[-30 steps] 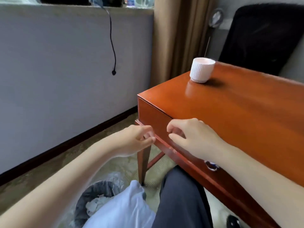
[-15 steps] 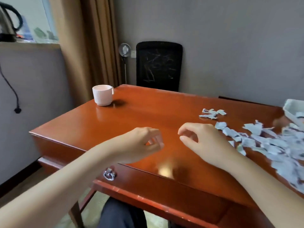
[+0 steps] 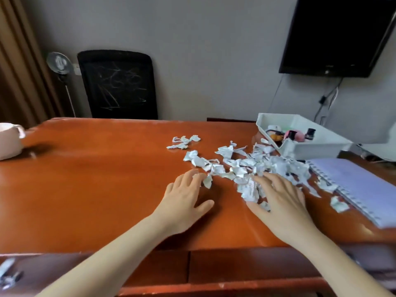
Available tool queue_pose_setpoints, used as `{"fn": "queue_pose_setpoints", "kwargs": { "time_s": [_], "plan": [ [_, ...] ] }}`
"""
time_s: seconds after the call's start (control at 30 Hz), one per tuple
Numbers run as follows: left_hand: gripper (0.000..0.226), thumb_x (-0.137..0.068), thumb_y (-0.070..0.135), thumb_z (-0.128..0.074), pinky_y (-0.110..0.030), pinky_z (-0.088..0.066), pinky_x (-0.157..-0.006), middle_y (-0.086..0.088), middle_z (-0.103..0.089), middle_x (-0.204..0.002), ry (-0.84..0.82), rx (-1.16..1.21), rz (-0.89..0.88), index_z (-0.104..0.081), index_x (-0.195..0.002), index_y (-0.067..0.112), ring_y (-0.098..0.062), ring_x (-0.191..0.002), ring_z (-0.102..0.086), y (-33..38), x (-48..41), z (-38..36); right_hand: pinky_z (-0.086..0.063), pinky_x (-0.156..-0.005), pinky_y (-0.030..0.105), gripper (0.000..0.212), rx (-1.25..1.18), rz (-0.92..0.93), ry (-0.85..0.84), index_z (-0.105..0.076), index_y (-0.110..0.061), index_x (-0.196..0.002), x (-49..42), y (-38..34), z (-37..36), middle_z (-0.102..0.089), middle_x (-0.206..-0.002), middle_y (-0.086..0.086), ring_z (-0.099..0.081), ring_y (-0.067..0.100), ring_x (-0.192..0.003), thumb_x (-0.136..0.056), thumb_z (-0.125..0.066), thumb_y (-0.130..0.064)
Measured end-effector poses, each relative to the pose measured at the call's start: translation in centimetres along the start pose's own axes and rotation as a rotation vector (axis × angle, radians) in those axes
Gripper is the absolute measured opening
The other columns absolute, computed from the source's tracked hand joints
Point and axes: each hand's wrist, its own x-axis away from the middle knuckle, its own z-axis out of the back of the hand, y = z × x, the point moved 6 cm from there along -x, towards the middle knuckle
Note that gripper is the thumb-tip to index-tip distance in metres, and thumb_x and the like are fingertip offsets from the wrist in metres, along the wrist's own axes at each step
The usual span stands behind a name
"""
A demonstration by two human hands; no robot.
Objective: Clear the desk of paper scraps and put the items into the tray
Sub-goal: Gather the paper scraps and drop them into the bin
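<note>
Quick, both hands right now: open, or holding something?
Left hand: open, fingertips touching the paper scraps.
Right hand: open, fingers spread on the paper scraps, gripping nothing.

Torn white paper scraps (image 3: pixel 242 166) lie on the reddish wooden desk (image 3: pixel 96 179), before a white plastic tray (image 3: pixel 300 147) at back right. A white spiral-bound notebook (image 3: pixel 360 185) lies to their right, a pale handled mug (image 3: pixel 8 140) far left.

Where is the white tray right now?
In the head view, the tray sits at the far right of the desk, just beyond the heap of paper scraps and behind the notebook.
</note>
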Motion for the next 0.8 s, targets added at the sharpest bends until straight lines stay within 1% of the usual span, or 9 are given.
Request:
{"fn": "queue_pose_setpoints", "kwargs": {
  "time_s": [0.1, 0.17, 0.2, 0.27, 0.33, 0.5, 0.57, 0.67, 0.8],
  "plan": [
    [0.061, -0.087, 0.057, -0.044, -0.04, -0.02, -0.112, 0.005, -0.017, -0.152, 0.045, -0.027, 0.019, -0.024, -0.137, 0.03, -0.018, -0.14, -0.015, 0.8, -1.8, -1.3, -0.008, -0.114, 0.052, 0.066, 0.031, -0.095, -0.015, -0.011, -0.038, -0.144, -0.2, 2.4, -0.5, -0.004, -0.156, -0.005, 0.001, 0.023, -0.145, -0.087, -0.033, -0.063],
    [0.063, -0.086, 0.058, -0.045, -0.042, -0.02, -0.111, 0.003, -0.016, -0.152, 0.072, -0.054, 0.036, -0.024, -0.137, 0.028, -0.021, -0.14, -0.015, 1.1, -2.9, -1.6, -0.007, -0.113, 0.054, 0.07, 0.027, -0.131, -0.05, -0.006, -0.037, -0.145, -0.6, 3.4, -1.1, 0.003, -0.158, -0.002, 0.006, 0.027, -0.145, -0.087, -0.033, -0.064],
    [0.064, -0.086, 0.058, -0.045, -0.042, -0.021, -0.111, 0.002, -0.016, -0.153, 0.091, -0.061, 0.039, -0.023, -0.137, 0.026, -0.021, -0.14, -0.015, 1.2, -3.4, -1.6, -0.009, -0.113, 0.054, 0.07, 0.013, -0.14, -0.065, -0.005, -0.036, -0.145, -0.9, 3.8, -1.5, 0.003, -0.158, -0.001, 0.006, 0.028, -0.145, -0.087, -0.033, -0.064],
    [0.065, -0.085, 0.059, -0.045, -0.044, -0.021, -0.11, 0.001, -0.015, -0.153, 0.114, -0.066, 0.048, -0.022, -0.137, 0.026, -0.022, -0.14, -0.015, 1.1, -4.3, -1.6, -0.013, -0.113, 0.052, 0.068, -0.032, -0.119, -0.077, -0.009, -0.034, -0.146, -1.6, 4.0, -2.0, -0.002, -0.157, -0.001, 0.002, 0.026, -0.145, -0.088, -0.034, -0.061],
    [0.066, -0.085, 0.06, -0.042, -0.045, -0.019, -0.111, 0.001, -0.017, -0.153, 0.118, -0.058, 0.056, -0.021, -0.138, 0.027, -0.021, -0.14, -0.015, 0.7, -5.1, -1.7, -0.016, -0.113, 0.046, 0.064, -0.101, -0.063, -0.076, -0.015, -0.031, -0.145, -2.5, 3.6, -2.4, -0.009, -0.156, -0.003, -0.005, 0.023, -0.144, -0.09, -0.037, -0.056],
    [0.066, -0.089, 0.059, -0.032, -0.046, -0.013, -0.115, -0.002, -0.021, -0.153, 0.066, -0.064, 0.123, -0.019, -0.143, 0.025, -0.022, -0.143, -0.012, -1.7, -7.1, -1.7, -0.025, -0.109, 0.033, 0.057, -0.285, 0.039, -0.048, -0.028, -0.028, -0.143, -5.3, 2.2, -3.0, -0.03, -0.147, -0.008, -0.027, 0.016, -0.136, -0.091, -0.046, -0.045],
    [0.066, -0.09, 0.058, -0.031, -0.044, -0.012, -0.116, 0.0, -0.018, -0.155, 0.057, -0.043, 0.108, -0.017, -0.146, 0.025, -0.019, -0.144, -0.01, -2.5, -7.9, -1.5, -0.027, -0.108, 0.032, 0.056, -0.342, 0.068, -0.057, -0.03, -0.028, -0.142, -6.5, 1.5, -3.3, -0.033, -0.146, -0.009, -0.03, 0.014, -0.135, -0.091, -0.048, -0.042],
    [0.062, -0.092, 0.054, -0.029, -0.042, -0.009, -0.116, 0.004, -0.016, -0.156, 0.065, -0.039, 0.029, -0.017, -0.146, 0.027, -0.016, -0.144, -0.009, -2.7, -9.0, -1.4, -0.031, -0.108, 0.033, 0.055, -0.385, 0.099, -0.065, -0.032, -0.03, -0.141, -8.3, 0.7, -3.9, -0.035, -0.145, -0.01, -0.032, 0.013, -0.134, -0.09, -0.05, -0.04],
    [0.058, -0.093, 0.054, -0.027, -0.042, -0.009, -0.116, 0.006, -0.021, -0.155, 0.055, 0.006, -0.015, -0.023, -0.144, 0.029, -0.014, -0.144, -0.011, -2.7, -10.3, -1.3, -0.035, -0.107, 0.035, 0.052, -0.401, 0.108, -0.057, -0.034, -0.031, -0.139, -10.0, 0.2, -4.4, -0.037, -0.144, -0.01, -0.035, 0.013, -0.132, -0.091, -0.049, -0.041]
  ]
}}
